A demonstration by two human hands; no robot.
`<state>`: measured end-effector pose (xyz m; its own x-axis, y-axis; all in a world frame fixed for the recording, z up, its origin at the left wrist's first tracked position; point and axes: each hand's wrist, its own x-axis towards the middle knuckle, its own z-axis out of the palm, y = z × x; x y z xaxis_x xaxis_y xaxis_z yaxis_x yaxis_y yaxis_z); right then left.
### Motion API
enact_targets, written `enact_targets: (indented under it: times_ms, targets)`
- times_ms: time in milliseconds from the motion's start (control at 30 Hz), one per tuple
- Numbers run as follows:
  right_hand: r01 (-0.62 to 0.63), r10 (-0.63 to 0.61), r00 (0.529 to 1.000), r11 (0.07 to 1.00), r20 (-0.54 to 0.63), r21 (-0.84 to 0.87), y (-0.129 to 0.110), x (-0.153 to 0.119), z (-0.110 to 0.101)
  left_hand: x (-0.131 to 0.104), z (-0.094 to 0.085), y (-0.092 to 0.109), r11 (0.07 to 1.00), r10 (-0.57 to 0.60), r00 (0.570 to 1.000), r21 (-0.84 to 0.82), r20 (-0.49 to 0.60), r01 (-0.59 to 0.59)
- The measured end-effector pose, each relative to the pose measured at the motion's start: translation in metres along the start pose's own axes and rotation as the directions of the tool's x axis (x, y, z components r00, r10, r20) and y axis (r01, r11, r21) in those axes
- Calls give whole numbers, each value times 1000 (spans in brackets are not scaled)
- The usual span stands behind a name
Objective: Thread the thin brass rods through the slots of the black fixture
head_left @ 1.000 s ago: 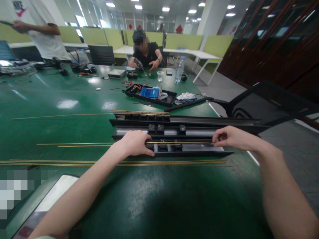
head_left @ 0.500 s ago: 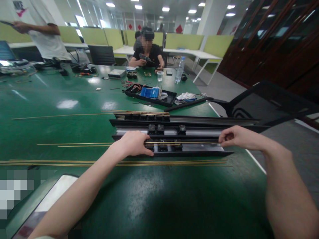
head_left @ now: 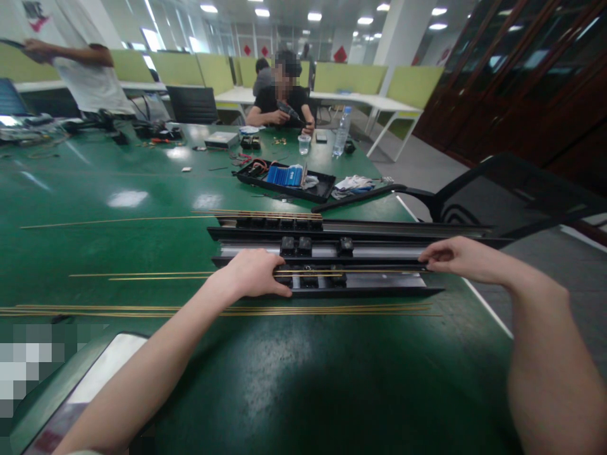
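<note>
My left hand [head_left: 253, 273] is closed around a black block [head_left: 284, 275] in the nearest black channel [head_left: 370, 292], thumb on the near side. Two more black blocks, one of them a dark block [head_left: 338, 275], sit to its right in that channel. Thin brass rods [head_left: 161, 276] run through this row and stick out far to the left. My right hand [head_left: 448, 256] is at the channel's right end, fingers curled in a pinch at the tip of a brass rod [head_left: 389, 272]. Its fingertips partly hide the rod's end.
Behind lie a middle channel [head_left: 393, 251] with three black blocks and a rear channel [head_left: 403, 229]. Loose brass rods [head_left: 332, 311] lie in front. A black tray [head_left: 327, 188], bottle [head_left: 341, 133], phone-like slab [head_left: 109, 373] and chair [head_left: 512, 189] surround this spot. Across, a person [head_left: 279, 101] holds a drill.
My right hand has shifted slightly up and to the right at the rod's end. My left hand stays on the block. The person across has moved the drill to the right.
</note>
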<state>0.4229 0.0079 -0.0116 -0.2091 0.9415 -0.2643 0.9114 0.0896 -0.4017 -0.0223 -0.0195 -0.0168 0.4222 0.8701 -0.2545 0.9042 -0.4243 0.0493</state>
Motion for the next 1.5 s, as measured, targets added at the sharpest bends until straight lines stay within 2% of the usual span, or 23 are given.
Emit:
enact_targets:
  times_ms: [100, 200, 300, 367, 467, 533, 633, 833, 1500]
  targets:
    - [-24, 24, 999, 1000, 36, 16, -12, -2, -1, 0, 0, 0, 1000, 7, 1000, 9, -1, -7]
    - [10, -10, 1000, 1000, -9, -16, -28, -4, 0, 0, -1, 0, 1000, 14, 1000, 14, -6, -14]
    - [87, -88, 994, 996, -60, -21, -48, -2, 8, -1, -1, 1, 1000, 13, 1000, 12, -4, -13]
    - [183, -183, 977, 983, -113, -7, -65, 0, 19, -1, -2, 1, 1000, 13, 1000, 10, -5, -13]
    - [397, -393, 901, 918, -185, -12, -92, 5, 39, -1, -2, 1, 1000, 18, 1000, 13, -7, -18]
    - [516, -506, 841, 857, -192, 0, -107, 6, 52, -1, -1, 1, 1000, 20, 1000, 19, -7, -20]
    - [602, -597, 783, 798, -174, -28, -121, 8, 68, 0, -1, 1, 1000, 21, 1000, 24, -11, -21]
    - [591, -598, 784, 801, -168, -94, -125, 9, 82, -1, 0, 0, 1000, 20, 1000, 4, -21, -20]
    - [572, -573, 793, 817, -206, -71, -124, 13, 85, 0, 1, -1, 999, 22, 1000, 28, -21, -22]
